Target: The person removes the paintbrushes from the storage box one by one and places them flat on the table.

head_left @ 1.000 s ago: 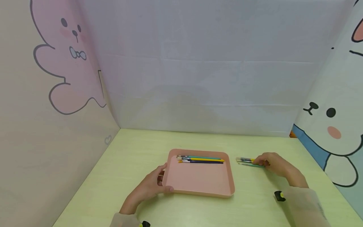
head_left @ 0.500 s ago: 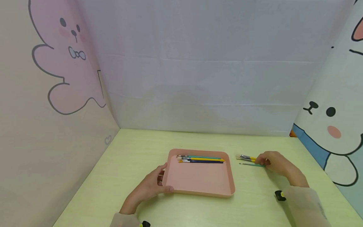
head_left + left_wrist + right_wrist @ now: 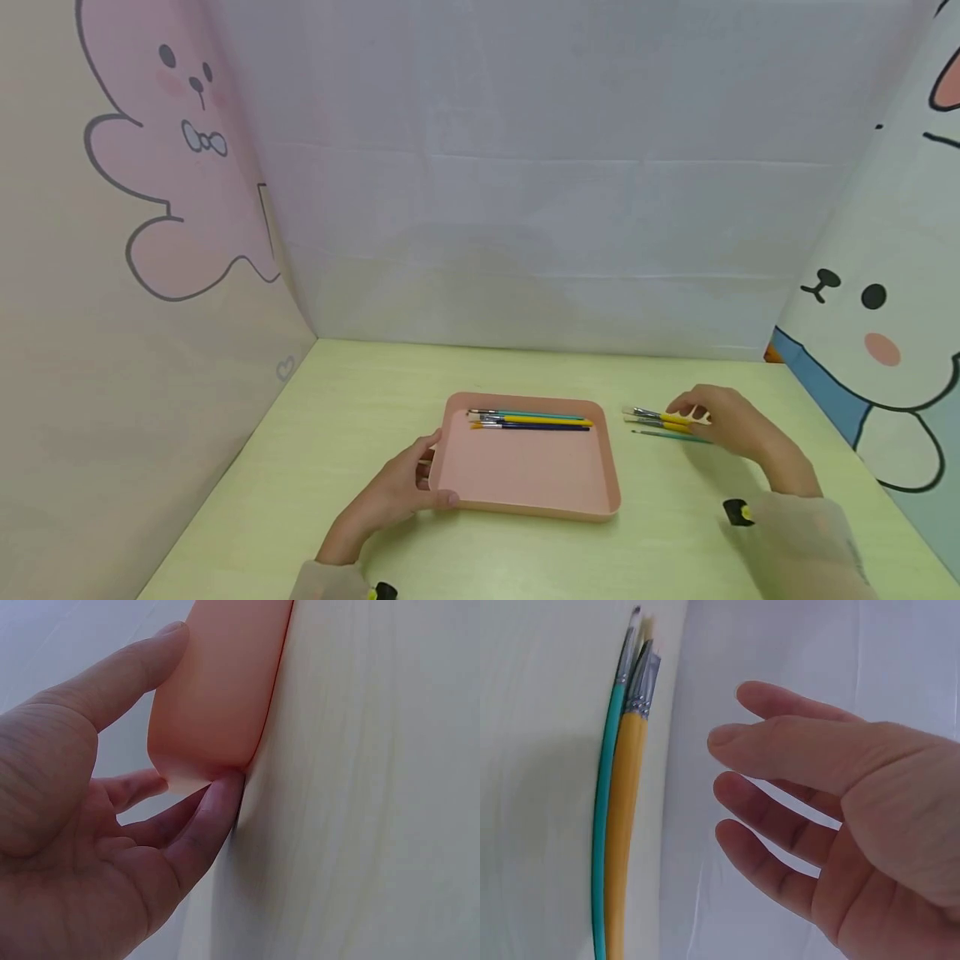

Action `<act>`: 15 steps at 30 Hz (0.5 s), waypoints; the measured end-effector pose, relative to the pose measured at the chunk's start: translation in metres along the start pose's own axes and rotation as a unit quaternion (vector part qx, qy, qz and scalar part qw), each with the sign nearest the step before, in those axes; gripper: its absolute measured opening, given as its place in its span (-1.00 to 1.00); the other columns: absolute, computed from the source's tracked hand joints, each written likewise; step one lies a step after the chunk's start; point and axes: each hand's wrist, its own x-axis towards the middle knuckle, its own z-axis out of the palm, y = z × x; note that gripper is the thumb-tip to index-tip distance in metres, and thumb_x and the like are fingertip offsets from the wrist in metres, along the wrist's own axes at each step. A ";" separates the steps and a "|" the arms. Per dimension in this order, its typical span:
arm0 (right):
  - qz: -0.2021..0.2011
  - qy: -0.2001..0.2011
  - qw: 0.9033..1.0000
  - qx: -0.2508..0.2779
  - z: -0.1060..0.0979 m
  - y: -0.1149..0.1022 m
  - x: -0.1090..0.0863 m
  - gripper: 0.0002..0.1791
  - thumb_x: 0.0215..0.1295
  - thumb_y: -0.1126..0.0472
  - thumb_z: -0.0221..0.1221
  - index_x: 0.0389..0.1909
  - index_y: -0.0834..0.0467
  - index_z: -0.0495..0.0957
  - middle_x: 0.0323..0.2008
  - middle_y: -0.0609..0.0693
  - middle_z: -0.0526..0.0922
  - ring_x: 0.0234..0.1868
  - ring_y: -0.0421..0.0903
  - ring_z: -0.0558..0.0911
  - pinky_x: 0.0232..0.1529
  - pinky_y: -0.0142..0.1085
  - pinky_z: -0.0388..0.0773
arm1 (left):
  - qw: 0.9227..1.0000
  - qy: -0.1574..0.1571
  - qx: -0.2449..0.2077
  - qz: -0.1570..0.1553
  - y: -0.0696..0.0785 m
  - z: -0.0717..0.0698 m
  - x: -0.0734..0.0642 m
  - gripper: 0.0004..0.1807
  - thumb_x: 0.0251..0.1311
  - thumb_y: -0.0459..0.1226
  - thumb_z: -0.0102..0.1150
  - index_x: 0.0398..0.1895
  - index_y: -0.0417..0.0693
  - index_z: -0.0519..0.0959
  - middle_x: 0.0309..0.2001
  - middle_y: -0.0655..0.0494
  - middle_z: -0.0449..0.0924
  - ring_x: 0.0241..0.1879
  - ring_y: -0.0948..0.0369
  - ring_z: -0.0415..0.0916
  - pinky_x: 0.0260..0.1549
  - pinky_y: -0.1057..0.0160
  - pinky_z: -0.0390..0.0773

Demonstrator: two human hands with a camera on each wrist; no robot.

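In the head view my left hand (image 3: pixel 397 487) holds the front left corner of a pink tray (image 3: pixel 525 492). The left wrist view shows the thumb against one tray wall (image 3: pixel 217 682) and fingertips at the corner's lower edge. Several paintbrushes (image 3: pixel 532 420) with teal, yellow and dark blue handles lie inside, along its far side. To the right of the tray, my right hand (image 3: pixel 723 421) hovers over yellow-handled paintbrushes (image 3: pixel 660 417) and a teal paintbrush (image 3: pixel 671 435) on the table. In the right wrist view its fingers are relaxed and apart from the yellow paintbrush (image 3: pixel 626 795).
The pale yellow table (image 3: pixel 360 392) meets a white back wall (image 3: pixel 480 308). Side walls with cartoon animals stand to the left and right. The tray's rim (image 3: pixel 611 467) lies between my two hands.
My right hand has let go of the paintbrushes and lifted a little, its fingers now looser. Those brushes lie slightly more spread apart. My left hand and the tray stay in place.
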 end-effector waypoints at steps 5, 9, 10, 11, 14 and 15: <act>-0.023 0.011 1.000 0.005 -0.004 -0.018 0.008 -0.63 0.23 0.44 0.46 0.07 0.19 0.73 -0.07 0.01 0.74 -0.15 -0.02 0.67 -0.14 -0.13 0.70 | 1.000 0.000 0.004 0.001 0.000 0.000 0.001 0.18 0.12 -0.14 0.65 0.71 -0.09 0.10 0.26 -0.08 0.55 0.11 0.07 0.58 0.01 0.25 0.63; -0.041 0.003 0.999 0.024 -0.004 -0.032 0.018 -0.61 0.27 0.42 0.44 0.12 0.23 0.70 -0.03 0.08 0.74 -0.10 0.09 0.69 -0.09 -0.04 0.71 | 1.000 0.000 0.007 -0.002 0.000 0.000 0.001 0.18 0.12 -0.14 0.66 0.71 -0.08 0.10 0.26 -0.08 0.55 0.11 0.07 0.58 0.02 0.23 0.63; -0.042 -0.001 0.999 0.030 -0.004 -0.036 0.020 -0.60 0.27 0.42 0.44 0.13 0.22 0.70 -0.01 0.09 0.73 -0.08 0.11 0.69 -0.08 -0.02 0.71 | 1.000 0.000 0.007 -0.002 0.000 0.000 0.001 0.18 0.12 -0.14 0.65 0.71 -0.08 0.10 0.27 -0.08 0.55 0.11 0.07 0.58 0.02 0.22 0.63; -0.044 -0.004 0.998 0.035 -0.004 -0.039 0.023 -0.60 0.29 0.41 0.43 0.14 0.21 0.69 0.00 0.08 0.73 -0.06 0.12 0.69 -0.07 -0.01 0.71 | 1.000 0.000 0.008 -0.002 -0.001 0.000 0.001 0.18 0.12 -0.13 0.66 0.71 -0.08 0.10 0.27 -0.08 0.55 0.11 0.07 0.58 0.02 0.22 0.63; -0.050 -0.014 0.997 0.050 -0.004 -0.050 0.031 -0.60 0.33 0.39 0.41 0.18 0.17 0.68 0.04 0.06 0.71 -0.01 0.13 0.67 -0.04 0.03 0.71 | 1.000 0.001 0.007 -0.002 -0.001 0.000 0.001 0.18 0.11 -0.13 0.66 0.71 -0.08 0.10 0.26 -0.07 0.56 0.11 0.07 0.58 0.02 0.23 0.63; -0.053 -0.016 0.997 0.053 -0.004 -0.053 0.035 -0.60 0.34 0.38 0.40 0.18 0.15 0.68 0.05 0.05 0.71 0.00 0.12 0.67 -0.03 0.04 0.70 | 1.000 0.001 0.007 -0.002 -0.002 0.000 0.001 0.18 0.12 -0.13 0.66 0.71 -0.08 0.10 0.26 -0.07 0.56 0.11 0.08 0.58 0.01 0.24 0.63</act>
